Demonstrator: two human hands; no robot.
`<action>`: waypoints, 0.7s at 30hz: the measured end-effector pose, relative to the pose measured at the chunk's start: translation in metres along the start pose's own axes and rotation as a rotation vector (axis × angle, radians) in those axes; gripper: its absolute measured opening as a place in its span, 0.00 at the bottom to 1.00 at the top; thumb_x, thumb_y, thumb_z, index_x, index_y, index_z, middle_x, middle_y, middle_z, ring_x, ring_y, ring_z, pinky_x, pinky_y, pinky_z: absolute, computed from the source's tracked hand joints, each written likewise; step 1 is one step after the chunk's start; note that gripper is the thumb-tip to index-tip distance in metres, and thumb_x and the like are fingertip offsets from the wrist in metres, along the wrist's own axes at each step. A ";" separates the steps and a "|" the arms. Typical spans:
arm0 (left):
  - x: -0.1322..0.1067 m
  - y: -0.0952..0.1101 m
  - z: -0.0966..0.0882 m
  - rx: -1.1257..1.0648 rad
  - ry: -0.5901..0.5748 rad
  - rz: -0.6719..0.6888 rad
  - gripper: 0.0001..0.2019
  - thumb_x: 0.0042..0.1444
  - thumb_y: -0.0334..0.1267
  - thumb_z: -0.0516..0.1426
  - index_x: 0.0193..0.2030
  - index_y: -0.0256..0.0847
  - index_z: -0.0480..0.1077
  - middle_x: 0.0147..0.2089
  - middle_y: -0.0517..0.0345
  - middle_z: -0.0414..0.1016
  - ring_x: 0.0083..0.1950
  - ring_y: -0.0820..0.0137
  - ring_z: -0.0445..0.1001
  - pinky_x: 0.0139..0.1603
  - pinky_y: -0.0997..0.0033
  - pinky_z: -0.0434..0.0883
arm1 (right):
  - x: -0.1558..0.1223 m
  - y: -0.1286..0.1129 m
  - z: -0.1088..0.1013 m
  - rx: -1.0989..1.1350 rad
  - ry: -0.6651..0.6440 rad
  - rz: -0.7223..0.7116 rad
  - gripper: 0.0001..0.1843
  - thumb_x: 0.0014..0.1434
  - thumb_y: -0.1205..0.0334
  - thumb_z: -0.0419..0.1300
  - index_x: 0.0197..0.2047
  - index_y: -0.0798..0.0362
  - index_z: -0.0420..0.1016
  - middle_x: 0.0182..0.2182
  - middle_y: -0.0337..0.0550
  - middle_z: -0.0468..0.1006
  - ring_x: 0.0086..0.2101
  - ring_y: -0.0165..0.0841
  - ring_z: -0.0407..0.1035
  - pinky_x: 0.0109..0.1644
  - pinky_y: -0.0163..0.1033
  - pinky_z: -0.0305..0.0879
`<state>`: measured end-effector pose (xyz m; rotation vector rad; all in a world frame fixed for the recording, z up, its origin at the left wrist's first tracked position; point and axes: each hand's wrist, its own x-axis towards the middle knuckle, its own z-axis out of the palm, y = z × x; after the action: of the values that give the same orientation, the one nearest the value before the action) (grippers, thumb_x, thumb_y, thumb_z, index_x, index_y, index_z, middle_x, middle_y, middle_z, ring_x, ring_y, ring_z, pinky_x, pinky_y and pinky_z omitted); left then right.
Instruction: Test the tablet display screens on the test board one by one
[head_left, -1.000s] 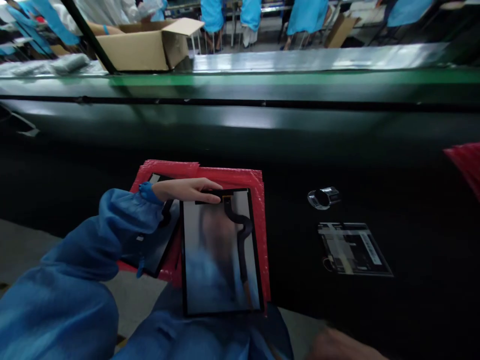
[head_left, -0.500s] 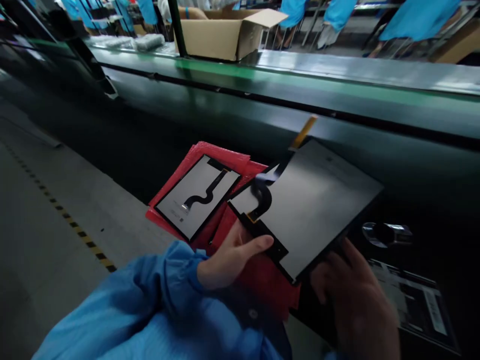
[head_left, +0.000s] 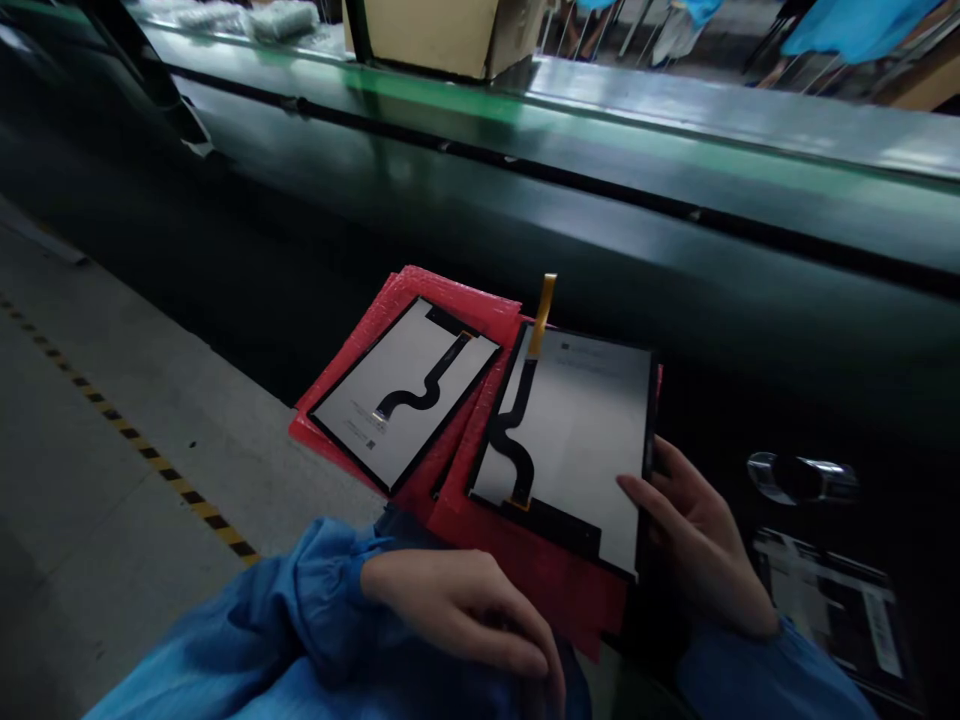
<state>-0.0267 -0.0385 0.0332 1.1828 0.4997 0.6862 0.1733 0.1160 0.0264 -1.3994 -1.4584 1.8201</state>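
A display panel [head_left: 577, 430] with a pale grey back, a black border and a wavy ribbon cable [head_left: 517, 450] lies over red bubble-wrap bags [head_left: 457, 285]. My right hand [head_left: 697, 530] grips its right edge, thumb on the back face and fingers at the side, partly hidden. The cable's orange end [head_left: 542, 310] sticks out past the far edge. To the left, a second display panel [head_left: 397, 370] with a similar black cable rests on the bags. My left hand [head_left: 472, 610] hovers near my body, below the panels, loosely bent with nothing visible in it; some fingertips are hidden.
A shiny ring-like object, perhaps a tape roll [head_left: 802, 478], and a dark framed part [head_left: 832, 610] lie at the right. Beyond runs a green conveyor line [head_left: 450, 210] with a cardboard box [head_left: 420, 35] and bubble-wrapped packs [head_left: 277, 20]. Yellow-black tape [head_left: 172, 485] marks the floor.
The held panel has come down over the red bags and turned flatter, its cable now still. My left hand has let go and drawn back; my right hand keeps the right edge.
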 end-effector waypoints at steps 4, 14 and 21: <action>-0.004 0.004 -0.006 0.189 0.071 0.027 0.14 0.67 0.35 0.50 0.47 0.29 0.74 0.39 0.46 0.79 0.40 0.67 0.77 0.46 0.72 0.73 | 0.006 0.006 0.000 -0.156 -0.037 0.008 0.52 0.48 0.41 0.68 0.68 0.53 0.54 0.30 0.41 0.79 0.23 0.34 0.69 0.22 0.36 0.66; -0.021 0.022 -0.009 0.549 0.092 -0.071 0.07 0.64 0.30 0.54 0.42 0.40 0.74 0.40 0.53 0.79 0.42 0.68 0.77 0.44 0.73 0.71 | -0.010 -0.011 -0.016 -0.996 0.315 -0.372 0.38 0.65 0.38 0.51 0.70 0.52 0.56 0.21 0.37 0.74 0.21 0.37 0.68 0.30 0.41 0.60; -0.007 0.000 -0.007 1.130 0.719 -0.030 0.06 0.66 0.31 0.53 0.43 0.37 0.72 0.40 0.54 0.76 0.42 0.68 0.75 0.44 0.68 0.73 | -0.025 -0.013 -0.002 -0.857 0.186 -0.486 0.15 0.65 0.54 0.57 0.51 0.50 0.77 0.25 0.37 0.77 0.23 0.29 0.69 0.30 0.36 0.65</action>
<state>-0.0361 -0.0388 0.0308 1.9443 1.6495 0.8141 0.1817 0.1015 0.0494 -1.3119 -2.3420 0.7499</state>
